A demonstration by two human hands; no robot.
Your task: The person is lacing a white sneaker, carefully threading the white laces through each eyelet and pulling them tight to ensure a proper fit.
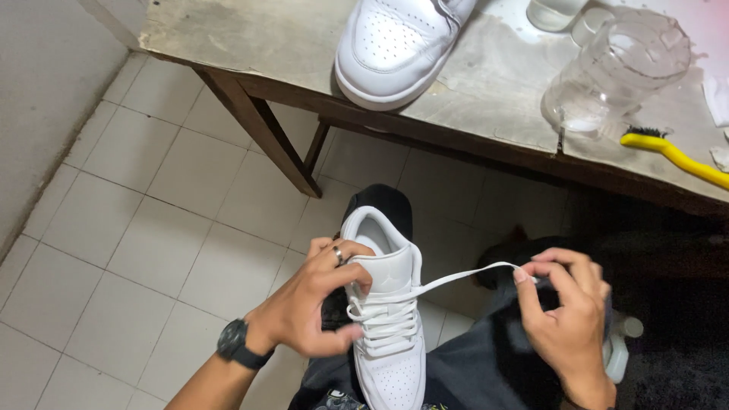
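Resting on the lap, the smooth white leather shoe (387, 319) is gripped at its side by the left hand (311, 304). To the right of the shoe, the flat white lace (456, 279) is pinched tight by the right hand (566, 307). Lacing likely goes best if the lace is kept flat and pulled evenly.
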